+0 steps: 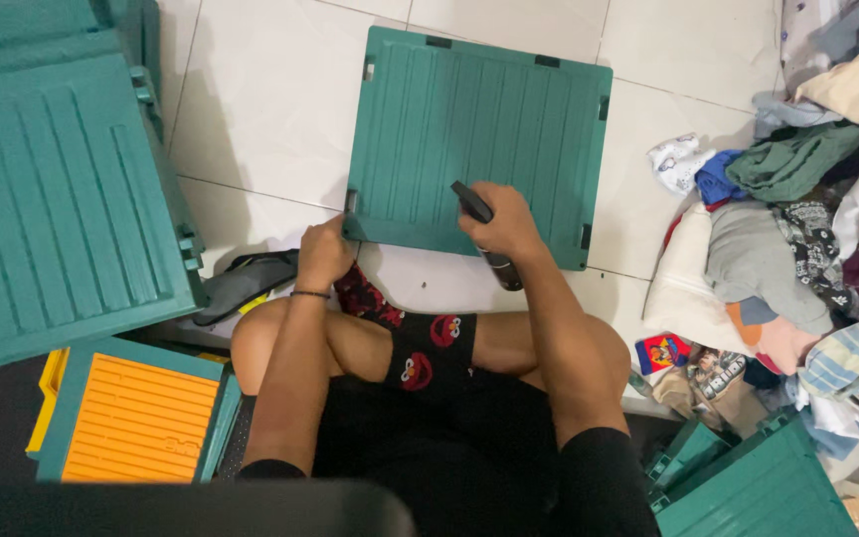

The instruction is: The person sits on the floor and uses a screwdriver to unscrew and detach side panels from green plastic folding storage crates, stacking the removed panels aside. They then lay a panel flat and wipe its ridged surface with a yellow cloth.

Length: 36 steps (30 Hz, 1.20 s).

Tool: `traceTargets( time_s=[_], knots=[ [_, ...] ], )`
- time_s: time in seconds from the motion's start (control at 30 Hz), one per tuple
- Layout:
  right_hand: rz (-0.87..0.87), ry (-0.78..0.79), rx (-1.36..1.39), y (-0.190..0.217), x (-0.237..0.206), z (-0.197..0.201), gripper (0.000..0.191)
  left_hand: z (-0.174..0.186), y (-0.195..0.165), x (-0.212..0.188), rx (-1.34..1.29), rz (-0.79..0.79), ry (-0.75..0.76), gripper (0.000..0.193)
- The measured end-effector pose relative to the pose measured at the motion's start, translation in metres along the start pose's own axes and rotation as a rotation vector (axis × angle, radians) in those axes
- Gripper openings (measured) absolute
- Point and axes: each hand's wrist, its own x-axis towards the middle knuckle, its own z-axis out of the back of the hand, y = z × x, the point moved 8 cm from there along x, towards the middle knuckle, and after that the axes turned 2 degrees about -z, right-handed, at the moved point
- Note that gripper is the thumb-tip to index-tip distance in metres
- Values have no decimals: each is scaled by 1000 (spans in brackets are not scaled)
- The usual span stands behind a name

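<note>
left hand (322, 254): curled, arm extended forward | right hand (505, 223): fist closed, arm extended forward

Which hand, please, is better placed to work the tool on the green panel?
Probably right: the right hand already holds the dark tool over the green panel, while the left hand steadies its corner.

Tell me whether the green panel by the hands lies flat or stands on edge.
Flat. The green panel lies on the tiled floor, ribbed face up; the left hand grips its near corner and the right hand holds a dark tool over it.

The right hand (509, 224) holds a dark tool (484, 234) over the green ribbed panel (479, 119), whose corner the left hand (322, 254) grips.
</note>
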Motion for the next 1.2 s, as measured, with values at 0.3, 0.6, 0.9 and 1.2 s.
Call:
traceTargets(
  time_s=[0.3,0.6,0.9,1.2],
  knots=[
    [-169,-249,169,-63,37,7,16,4,23,3,14,18,-37,45],
    [-405,-444,363,-190,-37,118,10,9,20,2,-34,24,-1,42],
    [-378,-227,-19,-202,-156,132,14,41,-17,-14,-83,-56,-122,38],
    [-138,-604,383,-237,-243,148,28,132,-11,-112,-636,36,-455,23]
  ],
)
